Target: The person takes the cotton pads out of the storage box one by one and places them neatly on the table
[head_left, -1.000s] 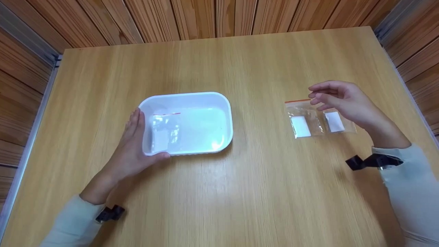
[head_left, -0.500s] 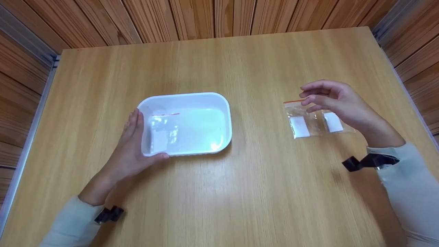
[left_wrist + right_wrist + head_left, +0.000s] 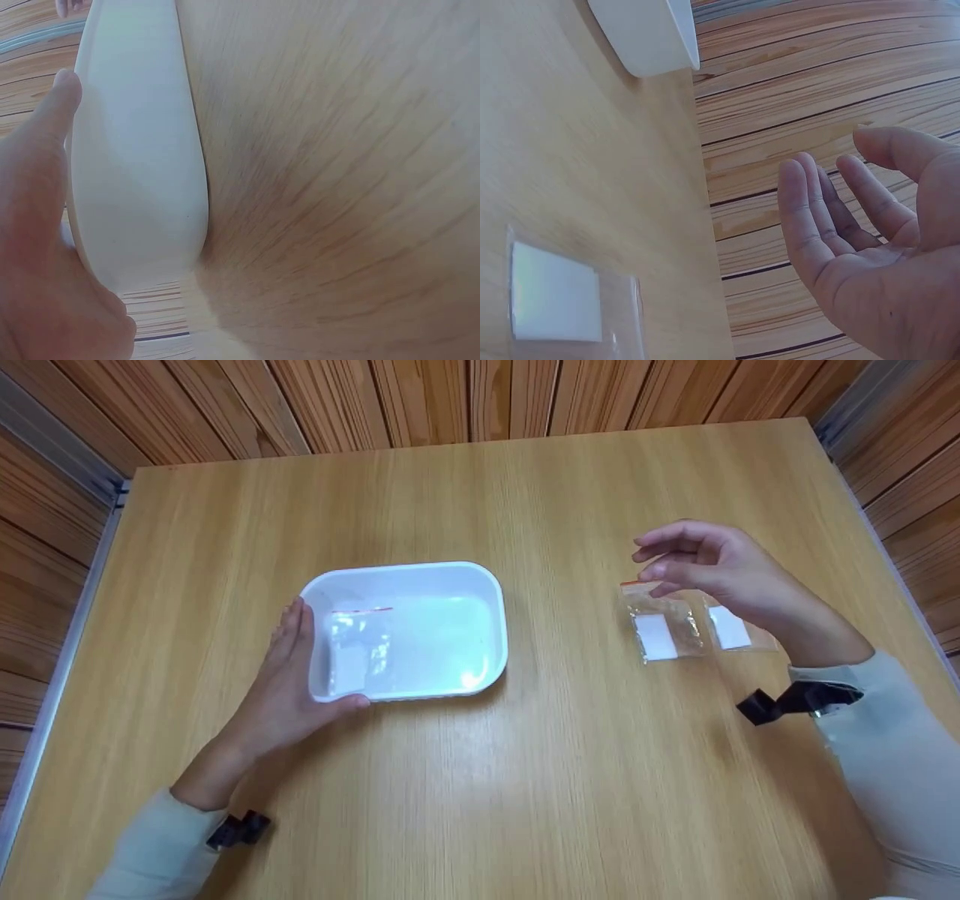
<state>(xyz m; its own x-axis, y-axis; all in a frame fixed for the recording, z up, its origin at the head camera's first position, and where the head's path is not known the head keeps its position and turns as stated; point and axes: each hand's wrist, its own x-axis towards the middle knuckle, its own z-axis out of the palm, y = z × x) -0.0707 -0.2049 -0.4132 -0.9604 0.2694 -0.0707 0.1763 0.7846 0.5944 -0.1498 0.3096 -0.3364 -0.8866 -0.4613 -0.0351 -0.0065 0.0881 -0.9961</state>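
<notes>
The white tray (image 3: 442, 630) is standing flat on the counter (image 3: 465, 787), and the left hand (image 3: 281, 697) is gripping its left end, with the fingers lying along the outer wall and the thumb pressing along the near side. Probably this hand is steadying the tray, because so light a thing could be sliding easily. Inside the tray, close to its left end, a see-through bag (image 3: 373, 641) with a red strip is lying, so the right part of the tray floor is showing bare. Well to the right of the tray, a nearer bag (image 3: 664, 622) and a farther bag (image 3: 729, 628) are lying side by side, each one containing a white piece; whether they are overlapping, I cannot tell. The right hand (image 3: 705, 566) is hovering above the far part of these two, holding nothing, its fingers bending loosely and its thumb standing moderately apart. Being raised like this is perhaps preventing the thin plastic from being pushed. The tray's rim is forming the main edge to pass over. A wide stretch of wood is separating the tray from the nearer bag, which seems to be giving enough room for sideways moving.
</notes>
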